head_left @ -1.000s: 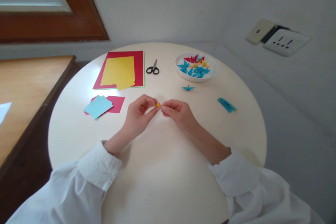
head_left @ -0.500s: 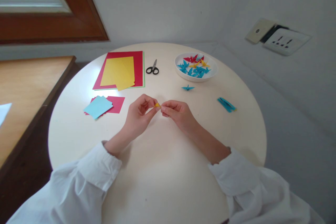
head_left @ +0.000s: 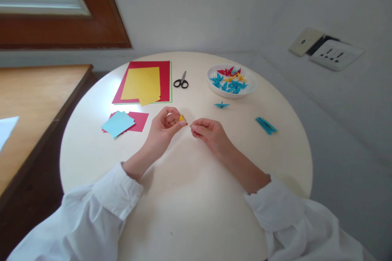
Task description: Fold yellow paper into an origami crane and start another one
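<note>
My left hand pinches a tiny folded yellow paper between thumb and fingertips, just above the round cream table. My right hand sits a finger's width to the right of it, fingers curled together, apart from the paper and with nothing visible in them. Both wrists rest over the table's middle, and white sleeves cover my forearms.
A red sheet under a yellow sheet lies at the back left, with black scissors beside it. Small blue and red squares lie left of my hands. A white dish holds several paper cranes; a blue crane and blue folded paper lie right.
My right hand has let go of the yellow paper and drawn slightly away to the right; my left hand keeps it and has lifted it a little.
</note>
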{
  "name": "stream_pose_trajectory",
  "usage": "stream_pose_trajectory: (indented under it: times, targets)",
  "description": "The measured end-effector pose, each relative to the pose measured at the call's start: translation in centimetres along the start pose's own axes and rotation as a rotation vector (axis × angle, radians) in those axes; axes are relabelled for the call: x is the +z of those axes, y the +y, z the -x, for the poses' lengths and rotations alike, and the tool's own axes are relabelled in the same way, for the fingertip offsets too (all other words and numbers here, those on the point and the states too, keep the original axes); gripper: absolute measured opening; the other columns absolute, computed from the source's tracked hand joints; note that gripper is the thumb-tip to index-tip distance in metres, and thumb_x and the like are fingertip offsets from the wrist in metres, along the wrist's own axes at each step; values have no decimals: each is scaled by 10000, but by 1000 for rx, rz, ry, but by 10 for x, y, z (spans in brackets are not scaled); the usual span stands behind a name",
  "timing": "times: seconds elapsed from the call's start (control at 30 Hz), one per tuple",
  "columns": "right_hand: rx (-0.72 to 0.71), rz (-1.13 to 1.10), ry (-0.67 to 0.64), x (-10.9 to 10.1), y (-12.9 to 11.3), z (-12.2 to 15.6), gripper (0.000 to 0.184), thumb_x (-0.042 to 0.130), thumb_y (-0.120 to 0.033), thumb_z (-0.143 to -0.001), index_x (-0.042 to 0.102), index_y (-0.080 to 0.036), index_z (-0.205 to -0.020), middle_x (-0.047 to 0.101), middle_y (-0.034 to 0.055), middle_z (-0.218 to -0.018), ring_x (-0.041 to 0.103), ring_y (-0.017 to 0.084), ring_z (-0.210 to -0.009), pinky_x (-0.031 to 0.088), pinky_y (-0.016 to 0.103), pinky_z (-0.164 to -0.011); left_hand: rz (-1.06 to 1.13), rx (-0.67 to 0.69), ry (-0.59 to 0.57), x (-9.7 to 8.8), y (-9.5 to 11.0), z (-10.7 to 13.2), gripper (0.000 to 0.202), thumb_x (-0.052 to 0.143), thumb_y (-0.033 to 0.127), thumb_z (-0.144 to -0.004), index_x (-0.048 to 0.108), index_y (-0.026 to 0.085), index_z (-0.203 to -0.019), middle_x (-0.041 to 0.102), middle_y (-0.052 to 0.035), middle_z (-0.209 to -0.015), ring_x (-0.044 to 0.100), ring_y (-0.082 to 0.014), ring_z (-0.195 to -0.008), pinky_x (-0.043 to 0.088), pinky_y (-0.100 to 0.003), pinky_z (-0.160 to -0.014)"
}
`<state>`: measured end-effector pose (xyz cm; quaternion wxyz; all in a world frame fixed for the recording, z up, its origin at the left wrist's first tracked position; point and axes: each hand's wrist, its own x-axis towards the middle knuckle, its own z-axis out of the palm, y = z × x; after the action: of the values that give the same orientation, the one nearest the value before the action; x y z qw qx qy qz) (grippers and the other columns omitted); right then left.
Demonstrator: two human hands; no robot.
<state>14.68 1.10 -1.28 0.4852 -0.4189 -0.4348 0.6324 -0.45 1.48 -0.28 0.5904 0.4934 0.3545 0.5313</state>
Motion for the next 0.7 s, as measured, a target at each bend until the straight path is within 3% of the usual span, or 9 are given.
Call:
stream_pose_trajectory:
  times: [0.23,0.37,0.5,0.7]
  targets:
    - [-59,46,49,-2,3,-2,148,708,-311,-596,643,-181,-624,571,-31,-549,485,94,-546,379,261,-567,92,-78,-1,1,1,0,355,763,240,-630,495,209,-860,635,44,-702,588,-87,-679,449,-248,-719]
    - [-242,227,142,0,5,1,143,688,-326,-646,635,-196,-674,617,-2,-631,548,133,-617,446,291,-624,77,-46,-31,0,0,0,310,730,246,-676,469,217,-842,598,62,-677,581,-86,-689,448,-258,-745]
    - [-429,422,123,2,7,7,107,621,-310,-751,636,-204,-752,648,33,-767,583,155,-702,466,299,-658,24,-31,-32,0,-2,1,276,706,245,-709,454,218,-816,566,68,-667,551,-76,-662,425,-223,-679]
    - [-554,577,108,4,7,10,61,588,-255,-786,631,-214,-771,647,32,-756,569,149,-670,457,300,-627,-23,-33,17,1,-3,2,292,720,204,-666,437,206,-738,540,73,-621,531,-77,-596,407,-213,-599]
